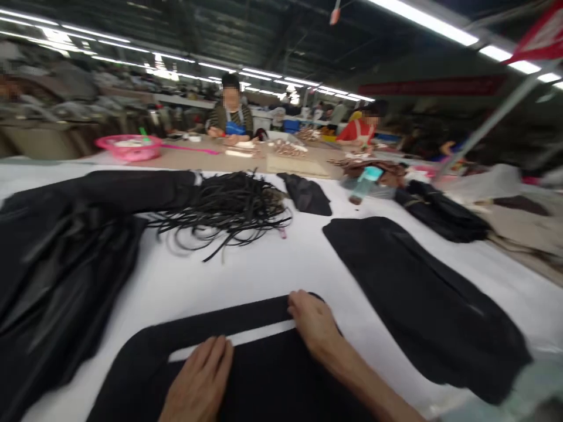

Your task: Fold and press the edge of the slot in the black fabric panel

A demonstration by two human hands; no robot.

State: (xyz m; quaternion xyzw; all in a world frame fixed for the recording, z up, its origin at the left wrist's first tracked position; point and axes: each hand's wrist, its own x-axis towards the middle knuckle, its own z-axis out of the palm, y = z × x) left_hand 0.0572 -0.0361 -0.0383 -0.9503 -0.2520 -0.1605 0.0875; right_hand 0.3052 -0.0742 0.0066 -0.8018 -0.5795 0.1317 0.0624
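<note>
A black sheet-like panel (272,375) with rounded corners lies on the white table in front of me. A long white strip (259,334) runs across it near its far edge; whether this is tape or a slot showing the table, I cannot tell. My left hand (197,378) lies flat on the panel, fingertips at the near side of the strip. At the strip's right end, my right hand (314,322) has its fingers bent and together on the panel's far right corner. Its thumb is hidden.
Another black panel (422,305) lies to the right. Black material (65,264) is piled at left, beside a tangle of thin black strips (237,205). A clear container with a turquoise lid (366,183) and a folded black bundle (440,211) stand farther back. Two people (231,114) work opposite, near a pink basin (129,149).
</note>
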